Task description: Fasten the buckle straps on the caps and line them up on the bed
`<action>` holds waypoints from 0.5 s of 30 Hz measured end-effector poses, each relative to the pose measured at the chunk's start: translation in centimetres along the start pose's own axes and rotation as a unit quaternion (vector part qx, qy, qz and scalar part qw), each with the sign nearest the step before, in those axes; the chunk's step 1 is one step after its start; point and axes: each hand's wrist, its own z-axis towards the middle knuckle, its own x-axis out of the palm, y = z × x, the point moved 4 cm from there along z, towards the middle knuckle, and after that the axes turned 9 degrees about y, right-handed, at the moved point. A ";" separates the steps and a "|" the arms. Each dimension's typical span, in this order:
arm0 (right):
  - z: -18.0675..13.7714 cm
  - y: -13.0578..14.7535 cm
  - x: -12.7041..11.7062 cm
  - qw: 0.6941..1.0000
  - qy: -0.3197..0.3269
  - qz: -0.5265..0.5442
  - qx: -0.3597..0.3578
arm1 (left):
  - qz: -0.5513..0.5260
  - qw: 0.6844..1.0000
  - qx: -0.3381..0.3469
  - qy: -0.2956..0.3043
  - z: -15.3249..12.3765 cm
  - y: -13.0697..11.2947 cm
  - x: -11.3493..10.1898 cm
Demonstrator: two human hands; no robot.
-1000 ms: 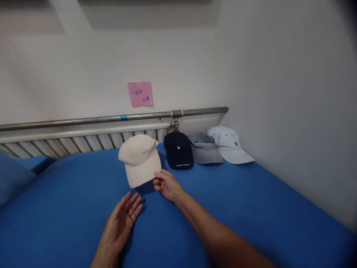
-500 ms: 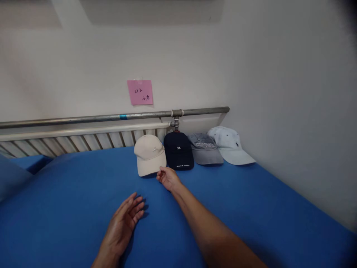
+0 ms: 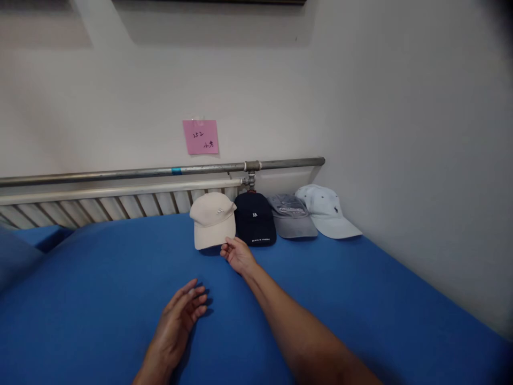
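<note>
My right hand (image 3: 239, 255) pinches the front right edge of the brim of a beige baseball cap (image 3: 212, 219), thumb on top and fingers curled below. The brim sits slightly off the bed there, with a shadow beneath it. My left hand (image 3: 178, 321) rests low over the blue sheet, fingers apart and slightly curved, holding nothing. Right of the beige cap, in a row, are a black baseball cap (image 3: 256, 224) with white lettering, a grey cap (image 3: 294, 219) and a pale, nearly white cap (image 3: 334, 216). All brims point toward me.
The caps stand on a bed with a blue sheet (image 3: 100, 289). Behind it are a white radiator (image 3: 132, 206) and a metal pipe (image 3: 208, 169) along the wall. A pink note (image 3: 200, 138) is stuck above. A blue pillow-like shape (image 3: 16, 256) lies at left.
The beige cap's brim has lifted a little, with my right hand at its edge. My left hand has barely moved. The whole view has shifted slightly.
</note>
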 end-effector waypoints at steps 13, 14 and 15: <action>0.8 -0.1 -1.2 0.998 -0.035 -0.011 0.060 | 0.031 1.000 0.003 -0.002 -0.1 -0.2 0.6; 0.6 -0.2 -1.2 0.997 -0.036 -0.010 0.064 | 0.032 0.999 0.004 -0.002 -0.1 -0.2 0.6; 0.4 -0.3 -1.2 0.997 -0.036 -0.009 0.067 | 0.034 0.999 0.005 -0.003 -0.1 -0.2 0.7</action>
